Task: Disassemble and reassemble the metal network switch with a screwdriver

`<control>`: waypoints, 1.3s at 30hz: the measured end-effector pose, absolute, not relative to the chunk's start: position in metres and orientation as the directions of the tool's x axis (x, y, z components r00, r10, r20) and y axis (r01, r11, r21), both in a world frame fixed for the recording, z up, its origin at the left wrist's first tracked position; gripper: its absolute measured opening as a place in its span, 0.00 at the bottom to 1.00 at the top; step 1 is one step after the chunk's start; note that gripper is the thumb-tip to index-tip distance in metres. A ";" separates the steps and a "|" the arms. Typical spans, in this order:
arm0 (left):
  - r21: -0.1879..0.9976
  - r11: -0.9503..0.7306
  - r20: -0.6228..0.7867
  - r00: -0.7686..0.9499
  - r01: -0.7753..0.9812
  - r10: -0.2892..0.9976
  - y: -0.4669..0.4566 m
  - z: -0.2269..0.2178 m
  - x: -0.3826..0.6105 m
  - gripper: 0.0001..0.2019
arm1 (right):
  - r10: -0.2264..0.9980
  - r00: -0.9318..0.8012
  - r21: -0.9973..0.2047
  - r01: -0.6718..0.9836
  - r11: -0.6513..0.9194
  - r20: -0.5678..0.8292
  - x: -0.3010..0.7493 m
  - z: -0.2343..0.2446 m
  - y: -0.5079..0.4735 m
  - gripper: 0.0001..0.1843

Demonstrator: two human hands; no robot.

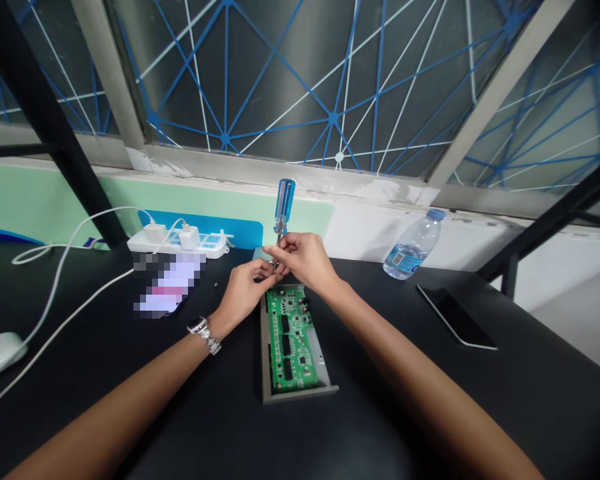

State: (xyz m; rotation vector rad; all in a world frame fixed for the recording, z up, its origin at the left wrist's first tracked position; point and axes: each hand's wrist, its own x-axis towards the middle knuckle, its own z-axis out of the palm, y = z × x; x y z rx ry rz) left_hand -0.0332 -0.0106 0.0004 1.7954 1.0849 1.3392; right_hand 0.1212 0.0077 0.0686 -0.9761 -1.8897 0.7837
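Note:
A screwdriver (285,205) with a clear blue handle stands nearly upright, handle at the top. My right hand (307,261) is closed around its metal shaft, below the handle. Close beside it, my left hand (247,287) is pinched at the lower end of the shaft; the fingers hide what lies between them. Both hands are over the far end of a green circuit board (295,340), which sits in a shallow grey metal housing (267,373) on the table. The screwdriver's tip is hidden by the fingers.
On the black table (380,373), a water bottle (413,245) and a dark-screened phone (456,317) are to the right. To the left are a blurred-out phone (173,287), a power strip (210,245) with chargers, white cables (93,297) and a white mouse (0,353). A wall borders the back.

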 end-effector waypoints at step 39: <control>0.905 -0.417 0.410 0.098 0.079 0.907 -0.016 0.008 -0.033 0.08 | 0.847 -0.322 -0.765 0.374 0.525 0.424 0.122 0.070 0.009 0.15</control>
